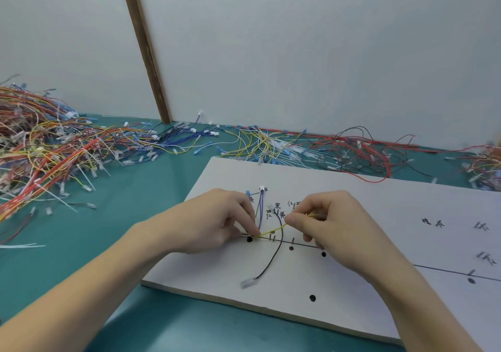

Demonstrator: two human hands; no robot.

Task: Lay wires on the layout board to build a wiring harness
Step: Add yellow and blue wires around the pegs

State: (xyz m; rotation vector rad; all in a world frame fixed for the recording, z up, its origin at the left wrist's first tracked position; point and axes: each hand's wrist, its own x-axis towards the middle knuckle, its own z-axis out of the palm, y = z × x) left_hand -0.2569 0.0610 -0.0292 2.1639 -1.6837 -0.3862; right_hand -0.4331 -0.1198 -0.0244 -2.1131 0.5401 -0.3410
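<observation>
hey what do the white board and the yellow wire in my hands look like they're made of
Layout board: probably matte foam or painted fibreboard; thick pale edge, pen marks and holes. Yellow wire: likely glossy plastic-insulated; thin and flexible, stretched between the left hand and right hand. Its core isn't visible.

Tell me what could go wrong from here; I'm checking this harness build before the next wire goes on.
The yellow wire is stretched between the left hand and right hand; pulling harder could slip it from either pinch. It crosses the loose black wire, whose terminal lies free on the layout board, so a tug might drag that wire off its path. The hands also cover several handwritten labels, so a wire could be routed wrongly.
</observation>
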